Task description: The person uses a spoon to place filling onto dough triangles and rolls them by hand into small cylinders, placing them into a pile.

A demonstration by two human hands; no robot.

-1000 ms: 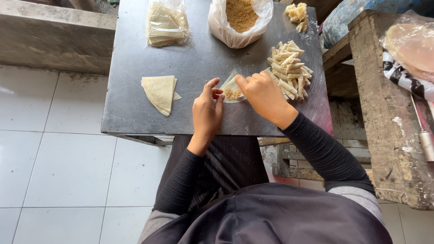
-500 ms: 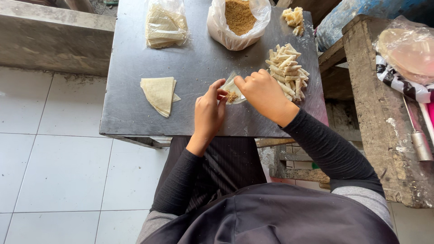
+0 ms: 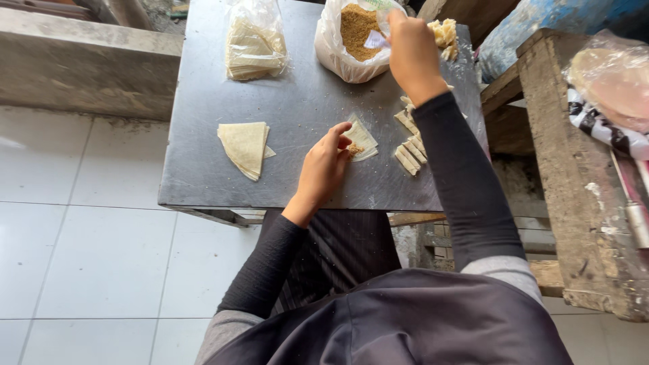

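Two hands now working apart: right hand (image 3: 409, 51), earlier beside the left, is reaching into the filling bag (image 3: 351, 40); left hand (image 3: 323, 169) is still pinning the wrapper (image 3: 362, 138) on the table (image 3: 304, 101).

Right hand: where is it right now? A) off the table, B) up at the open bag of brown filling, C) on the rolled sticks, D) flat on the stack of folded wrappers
B: the right hand is at the mouth of the bag of brown filling, holding a small white scoop; the left hand holds the wrapper.
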